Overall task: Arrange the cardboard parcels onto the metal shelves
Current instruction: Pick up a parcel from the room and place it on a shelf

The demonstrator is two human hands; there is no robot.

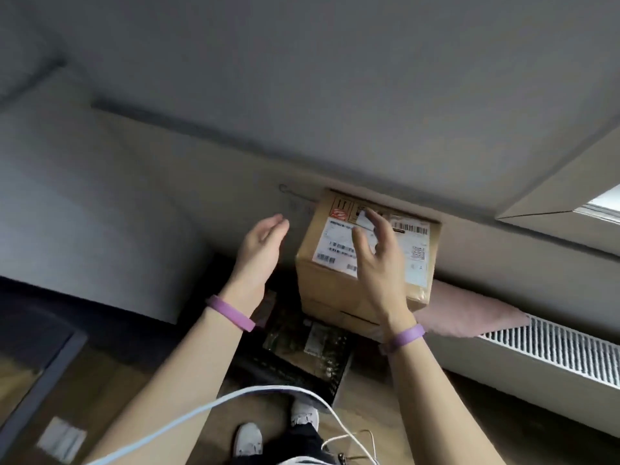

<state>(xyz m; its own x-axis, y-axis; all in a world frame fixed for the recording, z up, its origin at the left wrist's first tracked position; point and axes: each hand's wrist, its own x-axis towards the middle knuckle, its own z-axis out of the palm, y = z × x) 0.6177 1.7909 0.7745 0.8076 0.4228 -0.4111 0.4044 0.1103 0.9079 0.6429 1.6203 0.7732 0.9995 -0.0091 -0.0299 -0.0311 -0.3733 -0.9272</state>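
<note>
My right hand hovers over a labelled cardboard parcel by the wall, fingers spread; my left hand waits open beside it. No metal shelves show, so shelving looks barely begun.

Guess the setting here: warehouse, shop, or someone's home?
Most likely a room in a home, not a warehouse. A white panel radiator runs along the wall under a window, the floor looks like wood laminate, and a lone labelled cardboard parcel stands against the wall. No metal shelves are in view.
</note>
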